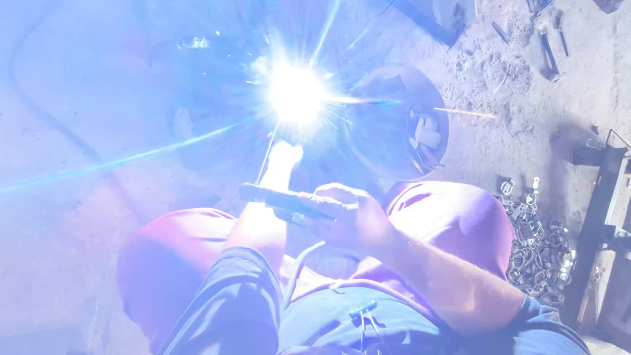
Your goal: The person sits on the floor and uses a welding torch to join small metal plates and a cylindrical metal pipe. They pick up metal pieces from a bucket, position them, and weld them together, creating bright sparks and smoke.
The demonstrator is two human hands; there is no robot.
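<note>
A blinding white-blue welding arc (pixel 296 92) burns on the ground in front of my knees. My right hand (pixel 351 217) grips a dark electrode holder (pixel 282 199) lying across the view, with a thin rod (pixel 267 158) running up from it to the arc. My left hand (pixel 284 158) reaches forward beside the rod, close under the glare; the light washes it out and I cannot tell what it holds. The workpiece at the arc is hidden by the flare.
A round dark bucket (pixel 381 125) with pale pieces inside stands just right of the arc. A heap of small metal brackets (pixel 536 243) lies on the sandy floor at right, next to a dark steel frame (pixel 601 223). A cable (pixel 299 269) hangs between my knees.
</note>
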